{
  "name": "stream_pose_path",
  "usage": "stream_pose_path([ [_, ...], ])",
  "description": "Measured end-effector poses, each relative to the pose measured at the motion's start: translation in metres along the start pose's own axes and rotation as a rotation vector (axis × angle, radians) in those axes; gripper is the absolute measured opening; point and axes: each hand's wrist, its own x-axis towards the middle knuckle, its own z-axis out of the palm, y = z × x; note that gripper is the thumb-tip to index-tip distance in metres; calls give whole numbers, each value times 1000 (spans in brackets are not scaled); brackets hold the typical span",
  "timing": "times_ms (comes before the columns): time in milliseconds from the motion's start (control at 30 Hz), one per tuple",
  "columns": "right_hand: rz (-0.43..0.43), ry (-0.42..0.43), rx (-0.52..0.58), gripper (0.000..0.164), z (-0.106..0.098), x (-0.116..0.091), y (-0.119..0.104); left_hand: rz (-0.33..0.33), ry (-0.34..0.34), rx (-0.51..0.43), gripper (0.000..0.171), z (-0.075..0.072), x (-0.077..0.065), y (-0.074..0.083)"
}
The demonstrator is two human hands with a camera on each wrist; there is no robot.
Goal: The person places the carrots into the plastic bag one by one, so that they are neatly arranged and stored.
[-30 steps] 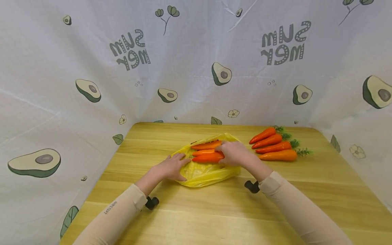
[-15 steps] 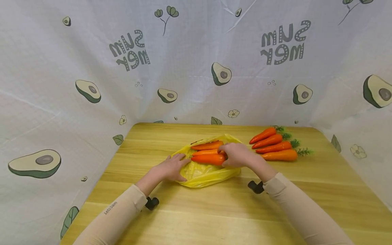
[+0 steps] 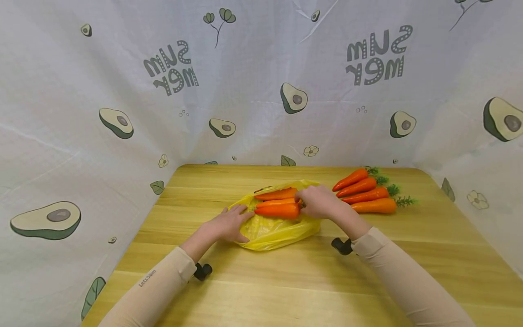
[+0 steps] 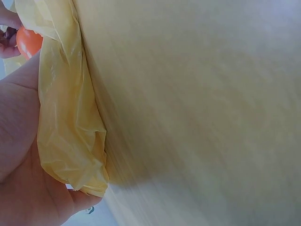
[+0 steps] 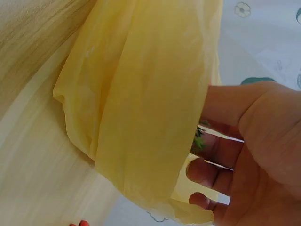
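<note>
A yellow plastic bag (image 3: 273, 240) lies with its mouth spread on the table. Inside it, 3 orange carrots (image 3: 278, 210) lie side by side, tips to the left. My left hand (image 3: 229, 224) reaches into the bag's left side with fingers spread, touching the plastic; in the left wrist view the bag (image 4: 70, 113) hangs over that hand's palm. At the carrots' thick ends, my right hand (image 3: 320, 202) pinches the green top of the nearest carrot. The right wrist view shows green leaves (image 5: 199, 141) at its curled fingers, partly hidden by the bag (image 5: 146, 108).
Several more carrots (image 3: 373, 206) with green tops lie in a row to the right of the bag. The wooden table (image 3: 261, 286) ends at a white curtain (image 3: 253, 91) printed with avocados. Black wrist camera mounts (image 3: 202, 271) stick out under both sleeves.
My right hand has slid slightly to the right along the nearest carrot, from its thick end to its leafy top. My left hand and the loose carrots have stayed put.
</note>
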Motion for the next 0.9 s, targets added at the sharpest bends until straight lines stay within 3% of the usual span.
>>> stream_pose_path([
  [167, 3, 52, -67, 16, -2, 0, -5, -1, -2, 1, 84, -1, 0, -1],
  [367, 16, 12, -106, 13, 3, 3, -4, -2, -2, 7, 83, 0, 0, -1],
  [667, 26, -64, -3, 21, 0, 0, 1, 0, -1, 25, 84, 1, 2, -1],
  [900, 22, -20, -10, 23, 1, 2, 0, -5, -7, 15, 86, 0, 1, -3],
])
